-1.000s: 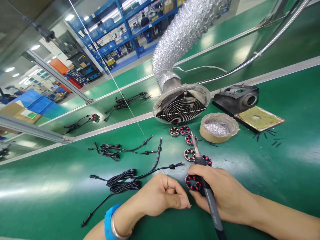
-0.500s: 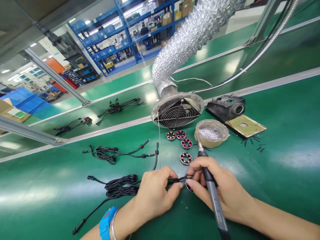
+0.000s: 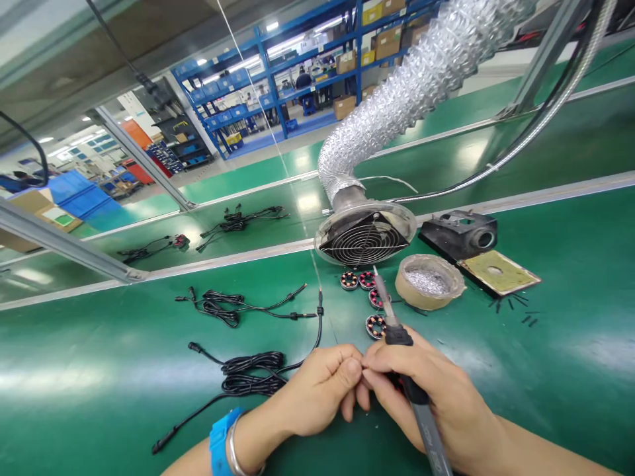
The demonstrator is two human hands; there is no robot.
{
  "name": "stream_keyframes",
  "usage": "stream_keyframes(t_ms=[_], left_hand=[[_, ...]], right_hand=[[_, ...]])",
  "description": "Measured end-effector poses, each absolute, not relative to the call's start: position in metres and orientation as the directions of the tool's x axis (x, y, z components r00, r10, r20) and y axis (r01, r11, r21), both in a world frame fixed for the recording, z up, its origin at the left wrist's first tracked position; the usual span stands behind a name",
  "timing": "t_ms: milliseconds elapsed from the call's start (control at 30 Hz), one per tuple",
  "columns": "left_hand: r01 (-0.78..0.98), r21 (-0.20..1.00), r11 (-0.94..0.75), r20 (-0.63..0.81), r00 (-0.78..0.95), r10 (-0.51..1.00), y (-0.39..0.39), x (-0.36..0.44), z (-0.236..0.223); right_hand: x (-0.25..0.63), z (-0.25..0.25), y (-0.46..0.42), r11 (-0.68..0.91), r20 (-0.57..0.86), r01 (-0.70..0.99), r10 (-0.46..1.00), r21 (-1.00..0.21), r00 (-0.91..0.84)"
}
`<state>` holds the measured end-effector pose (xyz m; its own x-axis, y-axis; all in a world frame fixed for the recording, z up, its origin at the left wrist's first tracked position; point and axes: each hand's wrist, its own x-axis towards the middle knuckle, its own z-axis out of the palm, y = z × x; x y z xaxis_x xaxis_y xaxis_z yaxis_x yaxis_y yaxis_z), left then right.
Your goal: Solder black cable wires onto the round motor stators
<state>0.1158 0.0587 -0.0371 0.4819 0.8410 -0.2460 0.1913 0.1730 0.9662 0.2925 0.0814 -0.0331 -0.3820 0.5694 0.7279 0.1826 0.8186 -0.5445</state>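
Observation:
My right hand (image 3: 441, 390) is wrapped round a soldering iron (image 3: 421, 403), its metal tip pointing up and away. Its thumb and forefinger also pinch near the tips of my left hand (image 3: 330, 380). My left hand is closed on the end of a black cable (image 3: 255, 371), whose coil lies to the left; the gripped end is hidden by the fingers. Beyond the hands stand several small round stators with copper windings, such as one stator (image 3: 348, 280) and a nearer stator (image 3: 376, 326). Something red shows partly under my right hand.
A tub of silvery metal shavings (image 3: 431, 281) stands behind the right hand, beside a black iron stand (image 3: 461, 231) with a yellow sponge (image 3: 499, 271). A fume extractor (image 3: 367, 238) hangs over the back. Another coiled cable (image 3: 221, 307) lies at left.
My left fingers have closed further over the cable end, and both hands' fingertips now meet. The soldering iron's tip has swung left relative to the tub. The whole view has shifted slightly.

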Motion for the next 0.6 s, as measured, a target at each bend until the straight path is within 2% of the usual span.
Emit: stream_keyframes(t_ms=[67,167,300,467,600], left_hand=[[0.178,0.969,0.173,-0.231,0.388,0.892,0.056,0.117,-0.044],[0.184,0.976,0.119,-0.169,0.284,0.944,0.054,0.116,-0.050],[0.259,0.961,0.095,-0.157,0.232,0.960,0.055,0.116,-0.048],[0.519,0.854,0.049,-0.209,0.255,0.944,0.054,0.115,-0.040],[0.606,0.793,-0.058,-0.197,0.345,0.918,0.049,0.117,-0.040]], right_hand=[[0.288,-0.032,0.082,0.804,0.722,0.259,0.594,-0.535,-0.355],[0.285,-0.039,0.079,0.736,0.672,0.336,0.675,-0.588,-0.304],[0.284,-0.052,0.072,0.708,0.617,0.327,0.706,-0.626,-0.349],[0.288,-0.053,0.074,0.780,0.683,0.325,0.625,-0.534,-0.377],[0.291,-0.045,0.083,0.877,0.729,0.227,0.478,-0.423,-0.490]])
